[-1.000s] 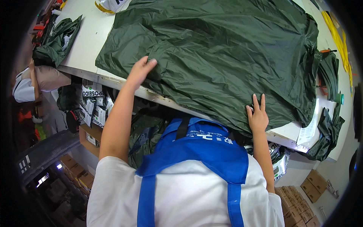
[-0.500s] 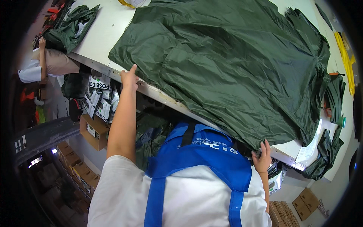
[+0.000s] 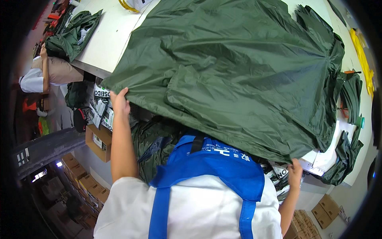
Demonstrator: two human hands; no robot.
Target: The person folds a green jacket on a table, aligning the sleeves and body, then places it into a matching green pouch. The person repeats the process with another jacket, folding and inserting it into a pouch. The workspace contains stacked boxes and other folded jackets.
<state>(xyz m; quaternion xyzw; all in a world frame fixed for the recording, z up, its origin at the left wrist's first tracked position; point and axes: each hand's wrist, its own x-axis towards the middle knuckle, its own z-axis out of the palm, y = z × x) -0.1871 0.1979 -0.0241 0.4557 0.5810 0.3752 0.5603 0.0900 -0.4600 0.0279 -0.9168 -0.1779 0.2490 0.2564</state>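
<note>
The top of the big green cloth (image 3: 230,75) is cut off by the upper edge. The cloth lies wrinkled over the white table (image 3: 109,34), and its near edge is pulled out past the table's side, so it hides much of that side. The left hand (image 3: 120,102) pinches one near corner; some of its fingertips are hard to see. The right hand (image 3: 295,172) grips the other near corner, with its fingers curled in.

Bags under the table are partly covered, and the dark corner at the lower left is hard to make out. More green cloth (image 3: 73,38) sits at the table's far left, by another person (image 3: 47,71). Something yellow (image 3: 361,59) is on the right. Brown boxes (image 3: 328,209) stand on the floor.
</note>
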